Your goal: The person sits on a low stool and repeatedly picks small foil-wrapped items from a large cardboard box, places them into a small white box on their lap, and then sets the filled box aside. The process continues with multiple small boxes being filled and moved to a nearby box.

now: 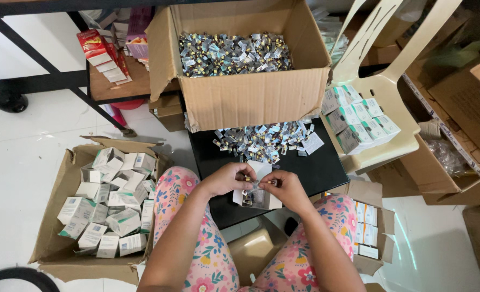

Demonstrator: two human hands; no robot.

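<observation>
a small white open carton (259, 196) is held over the near edge of a black surface (326, 167), between two knees in pink flowered cloth. the left hand (226, 179) is closed on the carton's upper left edge, with the fingers curled over a small dark and gold item; the right hand (287, 189) is pinched shut on a small item at the carton's upper right. what exactly is pinched is too small to be told.

just beyond the hands, a loose heap of small silver and blue packets (264, 141) is spread across the black surface, with one flat white leaflet (312, 143) lying at its right end. behind the heap a large brown cardboard box (250, 97) stands open, filled with the same shiny silver, blue and gold packets.

on the floor to the left, an open brown box (56, 238) is filled with small white cartons marked with pale green, lying at all angles. to the right, a cream plastic chair (383, 89) carries neat rows of the same white and green cartons (359, 119) on its seat. near the right knee, a smaller brown box (378, 238) holds flat white cartons with orange marks. at the upper left, red and white packages (102, 51) are stacked on a wooden shelf (121, 86).
</observation>
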